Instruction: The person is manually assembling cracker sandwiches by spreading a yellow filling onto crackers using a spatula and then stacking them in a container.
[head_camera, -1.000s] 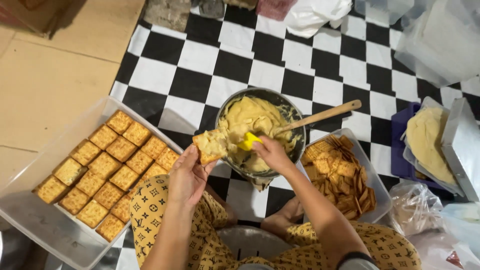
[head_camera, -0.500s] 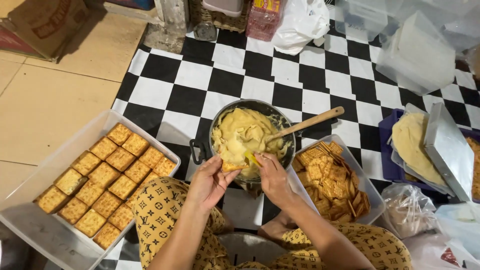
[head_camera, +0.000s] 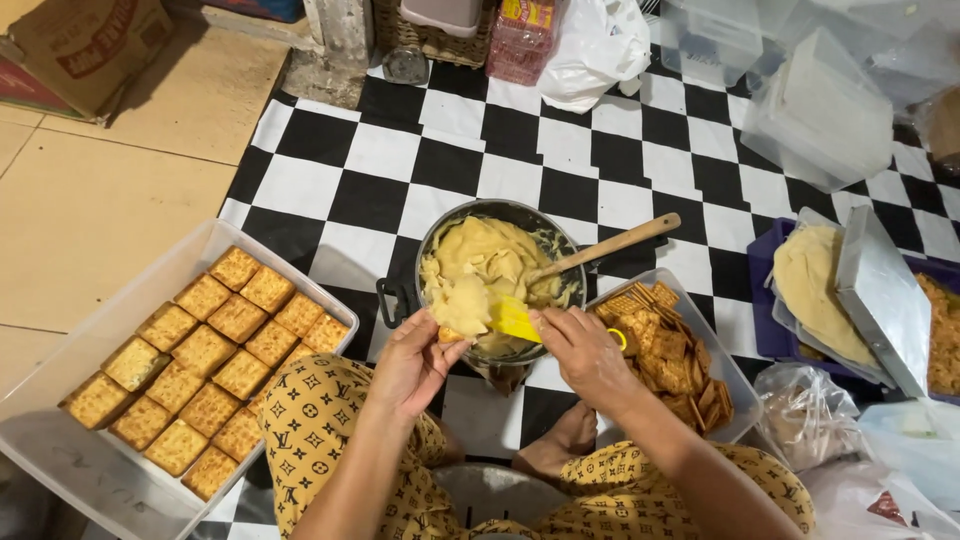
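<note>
Our left hand (head_camera: 412, 362) has carried the cracker (head_camera: 462, 310) over the pot (head_camera: 497, 275), and now our yellow spatula (head_camera: 513, 320) heaps filling on it.

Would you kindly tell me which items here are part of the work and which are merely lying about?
In use:
left hand holding a cracker
right hand with yellow spatula
pot of paste
tray of plain crackers
tray of filled squares

Lying about:
white plastic bag
cardboard box
clear containers

Cracker (head_camera: 452, 333) heaped with yellow filling, level, over pot rim; yellow spatula (head_camera: 513, 320) touching.
</note>
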